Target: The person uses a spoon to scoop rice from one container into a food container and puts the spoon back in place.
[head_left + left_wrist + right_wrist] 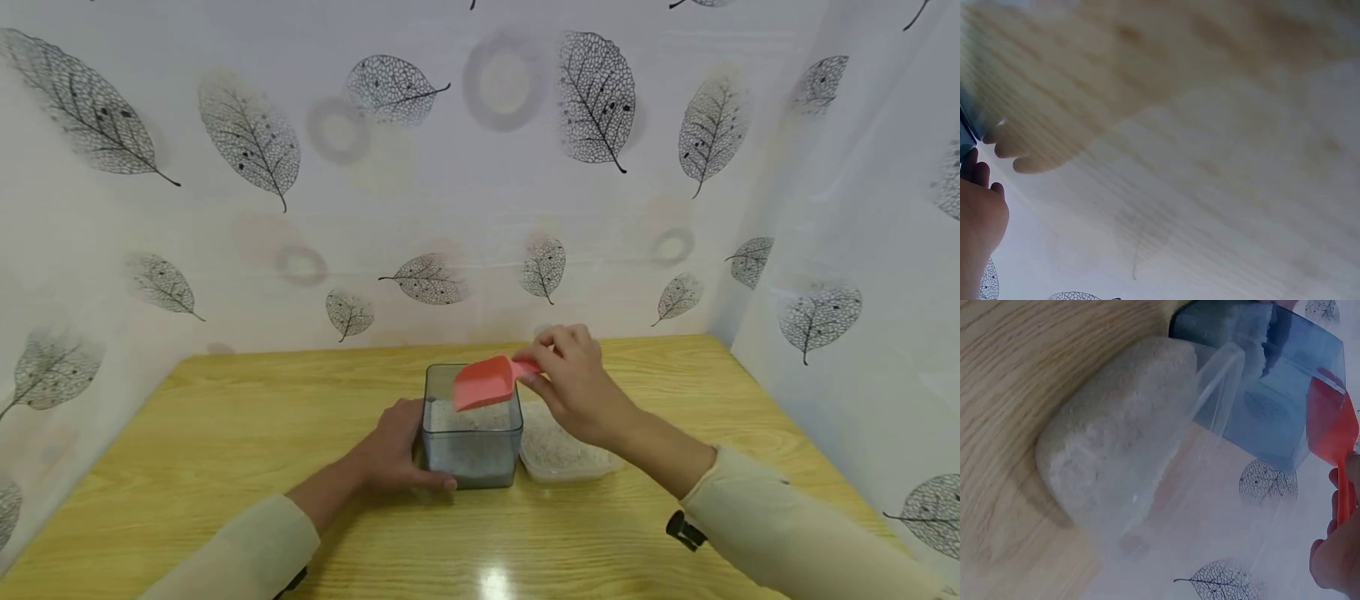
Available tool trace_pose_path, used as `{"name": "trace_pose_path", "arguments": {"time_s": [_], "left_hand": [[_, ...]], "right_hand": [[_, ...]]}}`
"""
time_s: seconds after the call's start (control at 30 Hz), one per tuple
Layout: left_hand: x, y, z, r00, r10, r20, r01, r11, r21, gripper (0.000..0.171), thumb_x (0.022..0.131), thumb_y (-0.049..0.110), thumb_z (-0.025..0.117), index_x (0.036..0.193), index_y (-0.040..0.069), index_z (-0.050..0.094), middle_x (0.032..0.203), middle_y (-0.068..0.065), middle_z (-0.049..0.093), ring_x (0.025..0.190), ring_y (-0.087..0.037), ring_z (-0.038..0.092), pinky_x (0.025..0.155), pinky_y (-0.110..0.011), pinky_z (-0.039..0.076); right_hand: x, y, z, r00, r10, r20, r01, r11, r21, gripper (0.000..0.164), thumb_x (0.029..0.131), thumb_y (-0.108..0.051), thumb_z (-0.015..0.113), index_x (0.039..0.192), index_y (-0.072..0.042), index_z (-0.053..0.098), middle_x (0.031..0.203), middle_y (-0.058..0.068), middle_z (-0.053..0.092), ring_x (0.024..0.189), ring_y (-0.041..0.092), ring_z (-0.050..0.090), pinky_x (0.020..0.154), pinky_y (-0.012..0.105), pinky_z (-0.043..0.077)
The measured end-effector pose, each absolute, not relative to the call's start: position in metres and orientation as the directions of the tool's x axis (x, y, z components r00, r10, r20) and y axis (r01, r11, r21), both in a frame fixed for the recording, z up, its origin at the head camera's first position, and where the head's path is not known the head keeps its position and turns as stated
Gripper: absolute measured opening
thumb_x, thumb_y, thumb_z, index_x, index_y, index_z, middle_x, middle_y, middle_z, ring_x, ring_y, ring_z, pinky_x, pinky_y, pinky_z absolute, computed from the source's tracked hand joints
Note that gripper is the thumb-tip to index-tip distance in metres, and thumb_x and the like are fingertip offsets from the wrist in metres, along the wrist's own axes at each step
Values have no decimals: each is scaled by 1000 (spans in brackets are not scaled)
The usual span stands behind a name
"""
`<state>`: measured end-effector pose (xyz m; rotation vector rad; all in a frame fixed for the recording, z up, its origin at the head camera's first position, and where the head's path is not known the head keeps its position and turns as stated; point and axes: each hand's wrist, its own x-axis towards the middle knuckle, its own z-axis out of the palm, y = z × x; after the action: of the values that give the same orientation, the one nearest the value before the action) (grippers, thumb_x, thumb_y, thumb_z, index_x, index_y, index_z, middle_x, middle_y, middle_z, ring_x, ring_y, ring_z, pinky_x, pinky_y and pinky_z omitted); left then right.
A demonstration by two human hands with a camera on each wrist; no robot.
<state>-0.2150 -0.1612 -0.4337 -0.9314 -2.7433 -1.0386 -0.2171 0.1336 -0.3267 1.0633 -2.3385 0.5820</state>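
Note:
My right hand (573,379) pinches the handle of a red scoop (483,383). The scoop is tilted over the mouth of a grey see-through plastic bin (472,462), its lip pointing down to the left, and no material shows in it. Pale granular material (468,417) lies inside the bin. On the bin's left side my left hand (393,446) holds it, the thumb along the front and the fingers along the side. In the right wrist view the red scoop (1334,422) overlaps the bin (1272,406). The left wrist view catches only part of the left hand (982,212).
Against the bin's right side stands a clear plastic tub (570,473) holding similar pale granules (558,442). Both containers sit on a wood-grain table (247,425). White leaf-printed sheeting (480,192) encloses the back and sides.

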Motion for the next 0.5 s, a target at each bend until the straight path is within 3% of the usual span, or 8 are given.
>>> {"name": "trace_pose_path", "arguments": {"time_s": [0.17,0.33,0.5], "left_hand": [[-214,-159,-434,-820,519,239,546,589,596,86,63,65,85,134,32,50,122,20,57,109,-6,49,99,-41,40],[-216,-156,-433,-824,522,221,535,587,607,86,64,63,85,135,32,49,123,20,57,111,-6,49,102,-42,40],[-213,-159,-431,-821,537,194,542,624,563,99,60,62,87,140,19,47,128,7,59,115,-15,50,103,-48,40]], "right_hand": [[-211,123,-337,-666,-589,459,-738,611,-287,24,98,-19,62,120,-12,65,116,7,53,104,27,40,87,48,33],[-212,135,-340,-693,-564,449,-716,614,-333,31,103,-22,55,131,-10,59,128,10,54,116,29,43,92,51,33],[-220,165,-350,-711,-506,489,-689,643,-335,32,106,-22,47,133,-6,56,133,13,55,119,31,44,94,55,33]]}}
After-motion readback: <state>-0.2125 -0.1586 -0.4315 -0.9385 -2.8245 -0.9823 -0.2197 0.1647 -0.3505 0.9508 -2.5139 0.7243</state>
